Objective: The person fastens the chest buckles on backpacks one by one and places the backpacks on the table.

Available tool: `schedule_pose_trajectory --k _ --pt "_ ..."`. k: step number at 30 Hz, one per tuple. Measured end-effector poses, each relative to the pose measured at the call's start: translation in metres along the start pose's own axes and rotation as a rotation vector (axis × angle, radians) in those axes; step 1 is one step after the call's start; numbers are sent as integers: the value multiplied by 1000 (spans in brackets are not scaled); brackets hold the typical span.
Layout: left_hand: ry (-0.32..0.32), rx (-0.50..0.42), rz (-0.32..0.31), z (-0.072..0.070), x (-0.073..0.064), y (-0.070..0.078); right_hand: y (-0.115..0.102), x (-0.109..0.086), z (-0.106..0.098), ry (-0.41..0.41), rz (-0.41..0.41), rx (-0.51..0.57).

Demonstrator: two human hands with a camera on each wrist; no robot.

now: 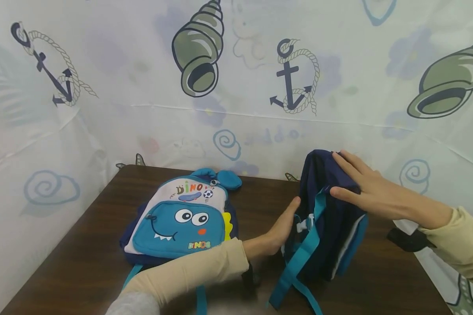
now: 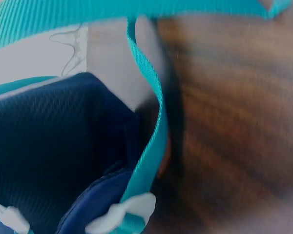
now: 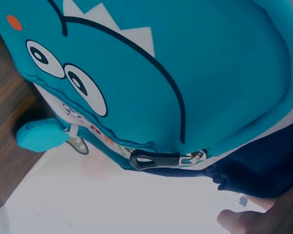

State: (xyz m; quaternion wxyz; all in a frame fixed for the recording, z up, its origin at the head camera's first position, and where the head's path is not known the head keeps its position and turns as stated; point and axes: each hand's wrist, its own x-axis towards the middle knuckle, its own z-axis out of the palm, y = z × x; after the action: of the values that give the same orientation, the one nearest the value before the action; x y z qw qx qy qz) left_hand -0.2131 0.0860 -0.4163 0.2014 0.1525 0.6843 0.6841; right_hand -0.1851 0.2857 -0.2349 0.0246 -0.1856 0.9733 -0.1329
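A navy and teal child's backpack (image 1: 329, 218) stands upright at the right of the table, its strap side turned toward the left hand. The right hand (image 1: 372, 188) rests on its upper side with straight fingers spread. Low on the other side, the left hand (image 1: 277, 232) touches the backpack near a white buckle (image 1: 304, 224) and a teal strap (image 1: 299, 256); most of its fingers are hidden. In the right wrist view, the backpack's dinosaur-face front (image 3: 224, 73) shows a black zipper pull (image 3: 156, 159). Teal webbing (image 2: 158, 112) crosses the left wrist view in front of the dark mesh back (image 2: 44, 156).
A second dinosaur backpack (image 1: 179, 227) lies face up at the left, under the left forearm's far side, with a round teal tag (image 1: 228, 180) at its top. Both are on a dark wooden table (image 1: 90, 245). Printed white cloth (image 1: 244, 87) hangs behind the table.
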Motion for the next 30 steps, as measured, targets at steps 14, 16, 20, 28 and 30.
schedule_pose_trajectory --k 14,16,20,28,30 --pt "-94 74 -147 23 -3 -8 14 -10 1 -25 35 -23" --pt "-107 93 -143 24 -3 -9 20 -13 3 -26 42 -19" --pt "-107 126 -138 28 -2 -11 33 -20 6 -33 62 12" --pt "-115 186 -102 40 -2 -13 48 -31 10 -50 83 55" --pt "-124 221 -85 43 -2 -13 53 -34 11 -47 88 62"
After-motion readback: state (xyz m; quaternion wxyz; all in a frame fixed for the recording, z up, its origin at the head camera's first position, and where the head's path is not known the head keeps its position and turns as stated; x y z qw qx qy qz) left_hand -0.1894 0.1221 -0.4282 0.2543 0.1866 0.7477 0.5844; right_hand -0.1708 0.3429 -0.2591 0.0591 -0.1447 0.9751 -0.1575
